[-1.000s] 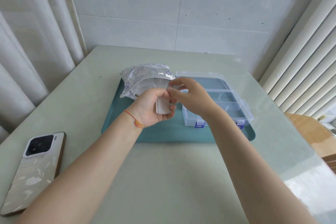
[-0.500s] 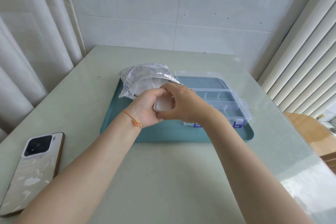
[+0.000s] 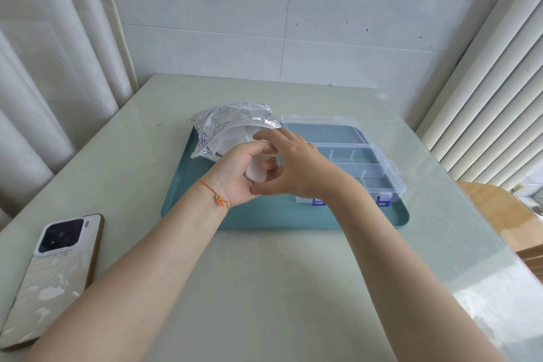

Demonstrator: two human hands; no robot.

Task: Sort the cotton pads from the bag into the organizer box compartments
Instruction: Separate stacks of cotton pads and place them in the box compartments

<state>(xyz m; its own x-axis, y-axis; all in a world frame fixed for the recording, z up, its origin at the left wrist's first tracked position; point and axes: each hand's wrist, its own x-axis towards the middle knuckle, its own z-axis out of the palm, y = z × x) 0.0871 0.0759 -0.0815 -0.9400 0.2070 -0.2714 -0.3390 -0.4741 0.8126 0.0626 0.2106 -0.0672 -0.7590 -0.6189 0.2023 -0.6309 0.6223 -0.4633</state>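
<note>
Cotton pads (image 3: 256, 171), a small white stack of them, sit clamped in my left hand (image 3: 239, 169) above the teal tray (image 3: 264, 216), between the bag (image 3: 232, 129) and the organizer box (image 3: 352, 161). I read the arrangement as practical: bag on the tray's left, box on its right, both within reach, so that pads travel only a short way from one to the other. The box lies with its clear lid folded back flat toward the wall, leaving the divided compartments exposed from above; from here those I can see look unfilled, so I judge the sorting to be at an early stage.

My left hand is curled round the stack, thumb and fingers wrapped about its edges, holding it upright as a supply. My right hand (image 3: 296, 166) reaches across from the box side, its fingers bent and closing at the stack's near face. It appears to be peeling off a pad or a few, though I cannot tell whether any has come free of the stack. The bag, printed clear plastic, lies crumpled on its side with its mouth toward the hands and more white filling visible inside.

A phone (image 3: 53, 276) rests face down on the counter (image 3: 279, 288), well apart from the tray.
</note>
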